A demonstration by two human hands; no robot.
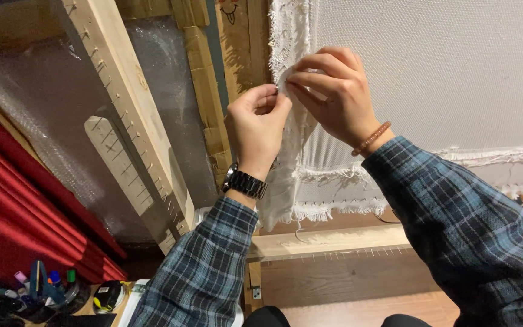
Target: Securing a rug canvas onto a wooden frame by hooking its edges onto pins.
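A white woven cloth (455, 72) is stretched over a wooden frame (334, 239) in front of me, its edges frayed. My left hand (257, 124), with a black watch on the wrist, pinches the cloth's loose left edge between thumb and fingers. My right hand (334, 94), with a beaded bracelet on the wrist, pinches the same edge just to the right and slightly higher. Both hands meet near the frame's left upright post (243, 54). A folded strip of the cloth (282, 181) hangs down below my hands.
Another wooden frame with rows of nails (131, 103) leans at the left, backed by bubble wrap (37, 115). Red fabric (13, 206) lies at the lower left. A cup of markers and scissors (43, 290) and a tape measure (109, 295) sit at the bottom left.
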